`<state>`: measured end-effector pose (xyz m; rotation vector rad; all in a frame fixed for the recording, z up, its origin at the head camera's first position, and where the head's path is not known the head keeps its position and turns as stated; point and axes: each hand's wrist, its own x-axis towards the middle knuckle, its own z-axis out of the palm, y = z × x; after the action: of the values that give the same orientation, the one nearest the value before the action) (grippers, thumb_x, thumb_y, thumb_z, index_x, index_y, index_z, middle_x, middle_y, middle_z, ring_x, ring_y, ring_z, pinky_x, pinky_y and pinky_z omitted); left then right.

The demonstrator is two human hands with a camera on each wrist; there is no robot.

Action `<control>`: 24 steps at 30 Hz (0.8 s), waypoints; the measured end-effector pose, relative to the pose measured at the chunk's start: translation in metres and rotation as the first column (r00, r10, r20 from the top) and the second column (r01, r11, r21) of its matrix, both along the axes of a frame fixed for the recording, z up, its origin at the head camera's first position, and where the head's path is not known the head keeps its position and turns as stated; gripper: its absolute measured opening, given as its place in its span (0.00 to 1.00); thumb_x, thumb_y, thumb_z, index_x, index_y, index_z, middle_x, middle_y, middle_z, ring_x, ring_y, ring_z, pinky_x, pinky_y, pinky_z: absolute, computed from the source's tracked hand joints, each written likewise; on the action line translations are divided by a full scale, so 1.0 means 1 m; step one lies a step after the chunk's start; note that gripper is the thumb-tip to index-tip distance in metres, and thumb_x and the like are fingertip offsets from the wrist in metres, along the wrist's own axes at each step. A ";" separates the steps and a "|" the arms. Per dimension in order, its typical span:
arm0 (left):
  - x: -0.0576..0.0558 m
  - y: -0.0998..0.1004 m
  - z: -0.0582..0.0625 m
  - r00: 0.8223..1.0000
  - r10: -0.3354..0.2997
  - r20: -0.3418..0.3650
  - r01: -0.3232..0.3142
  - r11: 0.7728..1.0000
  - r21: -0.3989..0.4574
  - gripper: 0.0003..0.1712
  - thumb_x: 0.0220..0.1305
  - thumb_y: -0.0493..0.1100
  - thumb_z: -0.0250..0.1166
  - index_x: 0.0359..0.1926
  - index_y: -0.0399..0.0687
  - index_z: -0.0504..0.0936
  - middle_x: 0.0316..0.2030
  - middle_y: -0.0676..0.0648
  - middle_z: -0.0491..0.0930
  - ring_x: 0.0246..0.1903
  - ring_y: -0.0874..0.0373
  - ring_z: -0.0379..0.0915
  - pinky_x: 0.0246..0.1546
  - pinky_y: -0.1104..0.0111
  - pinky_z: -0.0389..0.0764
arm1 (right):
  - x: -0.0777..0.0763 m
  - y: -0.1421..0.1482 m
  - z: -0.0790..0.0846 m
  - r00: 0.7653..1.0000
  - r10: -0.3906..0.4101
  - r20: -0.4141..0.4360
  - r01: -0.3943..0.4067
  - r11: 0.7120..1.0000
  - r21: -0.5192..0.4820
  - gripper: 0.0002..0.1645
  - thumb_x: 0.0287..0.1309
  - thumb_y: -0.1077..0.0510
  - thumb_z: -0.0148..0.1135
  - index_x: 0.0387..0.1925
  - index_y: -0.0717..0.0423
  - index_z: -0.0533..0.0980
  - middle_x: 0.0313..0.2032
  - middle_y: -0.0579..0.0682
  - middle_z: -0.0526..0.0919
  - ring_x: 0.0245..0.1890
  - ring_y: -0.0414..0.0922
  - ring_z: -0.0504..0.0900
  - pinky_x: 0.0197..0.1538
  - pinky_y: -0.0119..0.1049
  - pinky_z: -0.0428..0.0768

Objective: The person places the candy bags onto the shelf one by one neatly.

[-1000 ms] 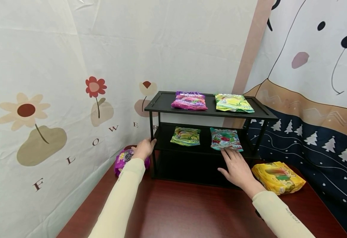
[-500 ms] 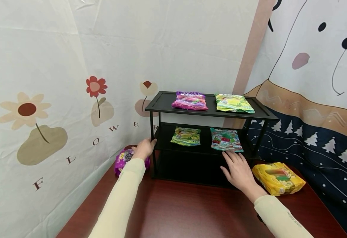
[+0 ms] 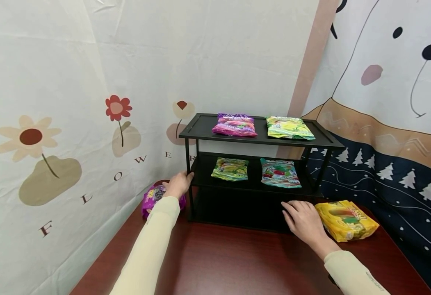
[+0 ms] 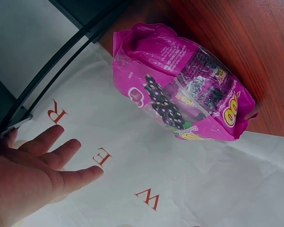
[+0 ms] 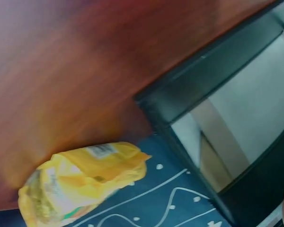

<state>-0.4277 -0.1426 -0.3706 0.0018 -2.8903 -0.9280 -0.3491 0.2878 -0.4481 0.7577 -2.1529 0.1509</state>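
A black shelf rack point(image 3: 263, 141) stands on the table with four corner posts. My left hand point(image 3: 179, 184) pinches its left front post at the middle shelf; in the left wrist view the other fingers point(image 4: 66, 153) stretch out loosely. A purple bag of grape candy point(image 4: 180, 90) lies just beyond that hand. My right hand point(image 3: 305, 221), fingers loosely bent and holding nothing, hovers before the rack's lower right, left of a yellow bag of candy point(image 3: 348, 221). On the middle shelf lie a teal bag with cherries point(image 3: 279, 173) and a green bag point(image 3: 231, 169).
The top shelf carries a pink-purple bag point(image 3: 235, 125) and a yellow-green bag point(image 3: 290, 128). A white printed cloth point(image 3: 90, 73) rises behind and to the left; a dark blue tree-patterned cloth point(image 3: 385, 192) hangs at the right. The reddish-brown table point(image 3: 233, 258) extends in front.
My right hand has drawn away from the front edge of the teal bag and moved down and right, toward the yellow bag. My left hand stays at the post; the bags keep their places.
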 end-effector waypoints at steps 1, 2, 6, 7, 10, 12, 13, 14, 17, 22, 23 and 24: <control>0.000 0.000 0.000 1.000 0.002 0.001 -0.002 1.000 -0.002 0.31 0.79 0.56 0.42 0.72 0.45 0.67 0.67 0.35 0.69 0.68 0.31 0.56 0.61 0.26 0.35 | 0.001 0.003 -0.003 1.000 -0.007 0.015 0.007 1.000 0.003 0.37 0.76 0.37 0.35 0.49 0.58 0.83 0.41 0.55 0.83 0.41 0.55 0.81 0.48 0.54 0.77; 0.000 0.000 0.000 1.000 0.003 0.001 -0.003 1.000 -0.005 0.31 0.79 0.56 0.42 0.73 0.45 0.66 0.67 0.35 0.68 0.68 0.31 0.56 0.62 0.26 0.35 | 0.002 0.006 -0.006 0.999 -0.022 0.029 0.021 1.000 0.009 0.39 0.76 0.36 0.32 0.49 0.58 0.84 0.41 0.55 0.83 0.41 0.55 0.81 0.48 0.54 0.77; -0.001 0.001 0.001 1.000 0.014 0.005 -0.014 1.000 -0.008 0.31 0.79 0.56 0.42 0.73 0.45 0.66 0.67 0.35 0.68 0.69 0.32 0.56 0.62 0.27 0.35 | 0.006 0.021 -0.017 0.993 -0.094 0.077 0.092 0.995 0.029 0.26 0.73 0.42 0.49 0.47 0.57 0.84 0.40 0.55 0.83 0.41 0.55 0.81 0.47 0.55 0.77; -0.001 0.001 0.001 1.000 0.015 0.006 -0.015 1.000 -0.007 0.31 0.79 0.56 0.43 0.73 0.45 0.66 0.67 0.35 0.68 0.69 0.32 0.56 0.62 0.27 0.35 | 0.006 0.026 -0.019 0.990 -0.112 0.086 0.110 0.994 0.028 0.22 0.70 0.46 0.56 0.47 0.58 0.84 0.40 0.55 0.83 0.41 0.55 0.81 0.46 0.55 0.77; 0.000 0.001 0.002 1.000 0.017 0.008 -0.017 1.000 -0.007 0.31 0.79 0.56 0.43 0.73 0.45 0.65 0.68 0.35 0.67 0.69 0.32 0.56 0.62 0.27 0.36 | 0.008 0.041 -0.025 0.980 -0.165 0.107 0.164 0.986 0.022 0.17 0.56 0.55 0.69 0.45 0.59 0.84 0.39 0.56 0.83 0.40 0.56 0.81 0.44 0.55 0.77; 0.001 0.000 0.002 1.000 0.018 0.009 -0.017 1.000 -0.009 0.31 0.79 0.56 0.42 0.73 0.45 0.65 0.68 0.35 0.67 0.69 0.32 0.56 0.62 0.27 0.36 | 0.009 0.051 -0.027 0.973 -0.199 0.119 0.200 0.980 0.006 0.17 0.53 0.57 0.71 0.44 0.60 0.84 0.38 0.57 0.82 0.39 0.57 0.81 0.43 0.56 0.77; 0.001 0.000 0.002 1.000 0.018 0.011 -0.017 1.000 -0.009 0.31 0.79 0.56 0.42 0.73 0.45 0.65 0.68 0.35 0.66 0.69 0.32 0.56 0.63 0.27 0.36 | 0.010 0.056 -0.027 0.967 -0.219 0.126 0.221 0.975 -0.001 0.16 0.53 0.57 0.71 0.43 0.61 0.84 0.38 0.57 0.82 0.39 0.58 0.81 0.42 0.57 0.77; 0.001 0.000 0.002 1.000 0.018 0.012 -0.018 1.000 -0.009 0.31 0.79 0.56 0.42 0.74 0.45 0.65 0.68 0.34 0.66 0.69 0.32 0.56 0.63 0.27 0.36 | 0.010 0.061 -0.027 0.961 -0.241 0.139 0.244 0.970 -0.006 0.16 0.53 0.57 0.71 0.43 0.61 0.84 0.38 0.58 0.82 0.39 0.59 0.80 0.42 0.58 0.77; 0.001 -0.001 0.001 1.000 0.017 0.012 -0.017 1.000 -0.013 0.31 0.79 0.56 0.42 0.73 0.44 0.65 0.68 0.34 0.66 0.69 0.32 0.55 0.63 0.27 0.36 | 0.012 0.076 -0.027 0.927 -0.313 0.205 0.323 0.946 -0.015 0.17 0.56 0.56 0.70 0.43 0.64 0.83 0.39 0.62 0.81 0.40 0.61 0.79 0.44 0.62 0.76; 0.000 0.000 0.000 1.000 0.022 0.015 -0.022 1.000 -0.016 0.31 0.79 0.56 0.42 0.73 0.44 0.65 0.68 0.34 0.67 0.69 0.32 0.56 0.63 0.28 0.36 | 0.014 0.094 -0.028 0.818 -0.429 0.382 0.457 0.889 0.020 0.26 0.61 0.53 0.66 0.52 0.71 0.77 0.48 0.72 0.76 0.47 0.69 0.74 0.49 0.68 0.71; 0.000 0.000 0.000 1.000 0.024 0.017 -0.024 1.000 -0.014 0.31 0.79 0.56 0.42 0.73 0.44 0.66 0.68 0.35 0.67 0.69 0.32 0.56 0.63 0.28 0.36 | 0.014 0.097 -0.029 0.793 -0.447 0.414 0.479 0.877 0.031 0.28 0.62 0.52 0.65 0.54 0.72 0.76 0.50 0.74 0.74 0.48 0.70 0.73 0.50 0.70 0.70; 0.000 0.001 0.000 0.999 0.026 0.018 -0.026 1.000 -0.012 0.32 0.79 0.56 0.42 0.73 0.44 0.66 0.68 0.35 0.67 0.69 0.32 0.56 0.63 0.28 0.36 | 0.014 0.100 -0.029 0.767 -0.463 0.443 0.498 0.866 0.043 0.30 0.62 0.51 0.65 0.55 0.73 0.74 0.52 0.75 0.73 0.50 0.72 0.72 0.50 0.71 0.68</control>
<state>-0.4280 -0.1416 -0.3704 0.0470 -2.9046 -0.9113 -0.3348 0.3881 -0.4775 0.0954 -2.6868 0.1416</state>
